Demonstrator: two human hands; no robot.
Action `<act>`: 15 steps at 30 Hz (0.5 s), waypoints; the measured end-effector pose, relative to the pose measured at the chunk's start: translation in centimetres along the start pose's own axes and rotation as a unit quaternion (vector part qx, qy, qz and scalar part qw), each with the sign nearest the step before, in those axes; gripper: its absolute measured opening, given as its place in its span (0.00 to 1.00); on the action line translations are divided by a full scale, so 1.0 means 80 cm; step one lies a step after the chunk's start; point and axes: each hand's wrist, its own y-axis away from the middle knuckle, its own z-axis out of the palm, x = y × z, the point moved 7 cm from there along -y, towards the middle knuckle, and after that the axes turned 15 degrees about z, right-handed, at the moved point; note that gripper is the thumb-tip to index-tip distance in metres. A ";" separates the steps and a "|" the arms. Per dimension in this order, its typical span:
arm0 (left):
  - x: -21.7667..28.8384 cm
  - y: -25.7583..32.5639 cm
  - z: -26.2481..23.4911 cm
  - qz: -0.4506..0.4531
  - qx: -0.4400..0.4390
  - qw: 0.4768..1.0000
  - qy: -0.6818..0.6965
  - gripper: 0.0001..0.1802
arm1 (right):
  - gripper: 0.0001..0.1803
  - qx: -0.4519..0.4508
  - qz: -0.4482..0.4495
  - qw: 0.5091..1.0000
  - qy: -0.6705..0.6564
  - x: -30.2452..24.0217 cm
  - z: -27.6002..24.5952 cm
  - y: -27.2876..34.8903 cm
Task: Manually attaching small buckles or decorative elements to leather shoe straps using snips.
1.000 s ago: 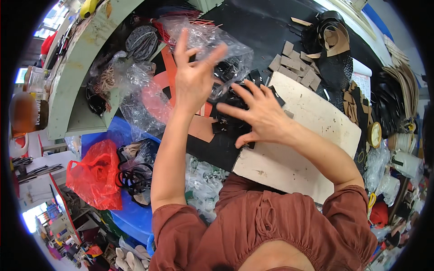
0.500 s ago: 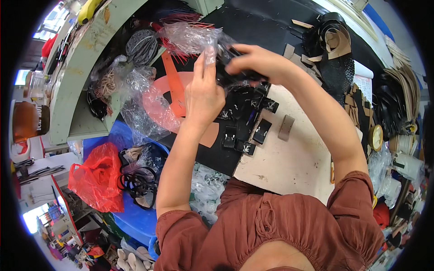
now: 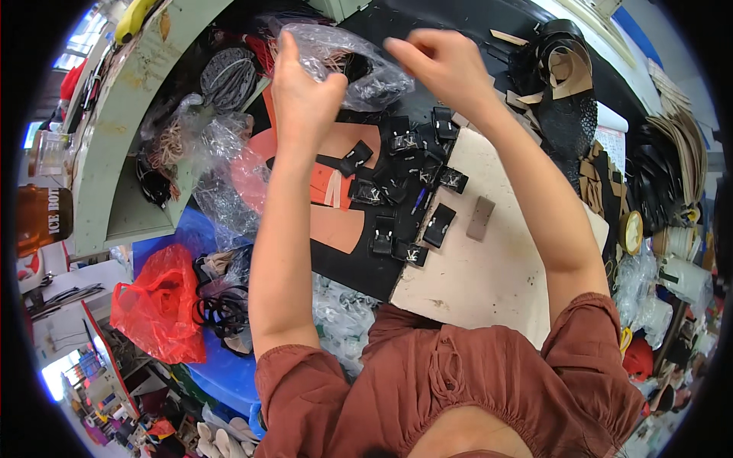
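Observation:
My left hand [image 3: 305, 95] is raised over the far part of the black worktop, its thumb and forefinger stretched apart. A crumpled clear plastic bag [image 3: 378, 91] lies against it and spreads between my two hands. At the bag's upper right edge is my right hand [image 3: 450, 65], one digit pointing left and the others partly curled. Whether it touches the bag is unclear. Below the hands lies a loose pile of black bow-shaped pieces [image 3: 393, 191] with metal fittings. One such black piece [image 3: 439, 224] rests on the cream board [image 3: 489, 282], near a small grey-brown block [image 3: 480, 217].
Orange and tan sheet pieces [image 3: 336, 229] lie left of the pile. A blue tub [image 3: 229, 382] with a red plastic bag [image 3: 164, 305] stands at lower left. Cord bundles [image 3: 229, 76] sit beside the green shelf [image 3: 141, 137]. Black strap rolls [image 3: 565, 53] are at far right.
My hands have moved apart and away from me, the left going left. The clear bag has spread out between them. Black pieces formerly blurred under my right hand now lie still on the worktop.

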 end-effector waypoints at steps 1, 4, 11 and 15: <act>-0.014 -0.001 0.000 -0.040 -0.003 0.999 0.023 0.44 | 0.23 -0.049 0.037 0.998 -0.003 0.018 -0.003 0.014; -0.024 -0.001 0.008 -0.063 -0.014 0.997 0.046 0.44 | 0.28 -0.096 -0.186 0.954 0.217 0.053 0.048 0.080; -0.021 0.033 0.013 -0.097 -0.070 0.990 0.069 0.44 | 0.30 -0.226 -0.226 0.904 0.285 0.049 0.078 0.095; -0.006 0.047 0.006 -0.042 -0.096 0.994 0.029 0.43 | 0.22 -0.220 -0.186 0.943 0.167 0.056 0.052 0.086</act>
